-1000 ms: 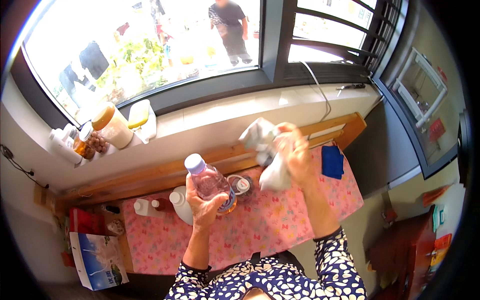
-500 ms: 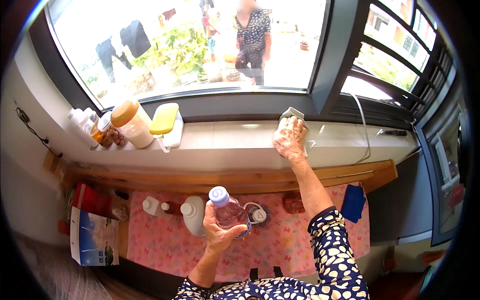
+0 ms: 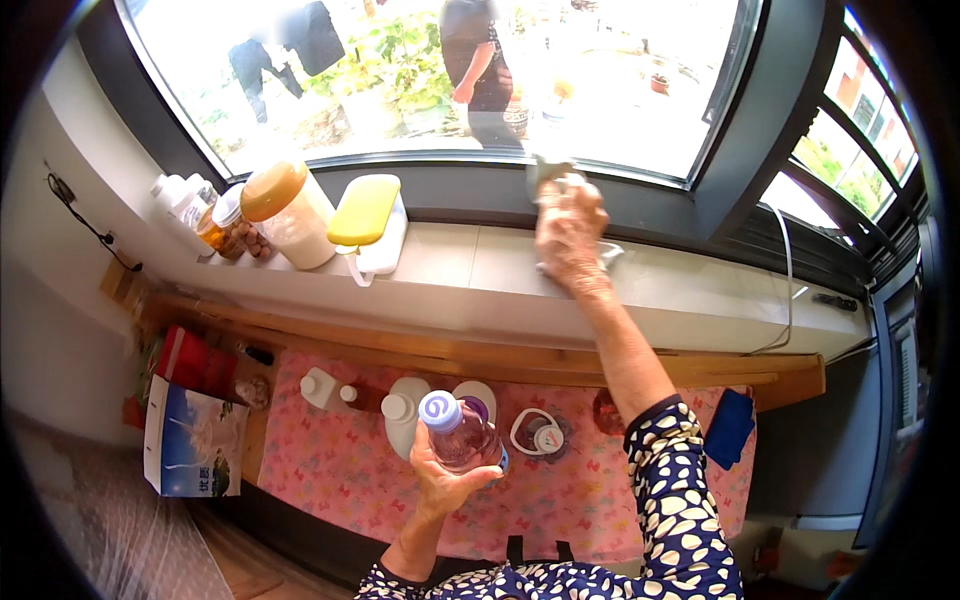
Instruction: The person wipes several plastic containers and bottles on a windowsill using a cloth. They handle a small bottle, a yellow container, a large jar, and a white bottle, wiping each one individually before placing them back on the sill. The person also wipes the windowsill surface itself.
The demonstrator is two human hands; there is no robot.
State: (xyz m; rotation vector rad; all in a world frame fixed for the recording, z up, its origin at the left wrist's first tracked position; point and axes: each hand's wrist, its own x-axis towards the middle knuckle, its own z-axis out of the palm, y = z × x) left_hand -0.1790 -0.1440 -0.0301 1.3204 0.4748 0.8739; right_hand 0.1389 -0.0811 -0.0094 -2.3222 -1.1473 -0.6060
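Observation:
My left hand (image 3: 443, 486) is wrapped round a clear plastic bottle (image 3: 466, 443) with a lilac cap, held upright over the pink patterned tablecloth (image 3: 400, 505). Against the dark window frame (image 3: 640, 200), my right hand (image 3: 572, 235) is closed on a pale cloth (image 3: 551, 172), slightly blurred by motion. A loose end of the cloth hangs beside the wrist, over the tiled sill (image 3: 505, 255). On the table behind the bottle stand a white jug (image 3: 398, 408) and a clear container with a white handle (image 3: 547, 437).
At the sill's left end are an orange-lidded jar (image 3: 300, 220), a yellow-lidded container (image 3: 366, 215) and smaller bottles (image 3: 190, 210). A white cable (image 3: 788, 270) hangs over the sill at right. A blue cloth (image 3: 730, 428) lies on the table. Outside, a person (image 3: 480, 75) stands.
My right hand has moved the cloth from the sill up to the lower window frame. The left hand still holds the bottle. The view has shifted, and the person outside has turned.

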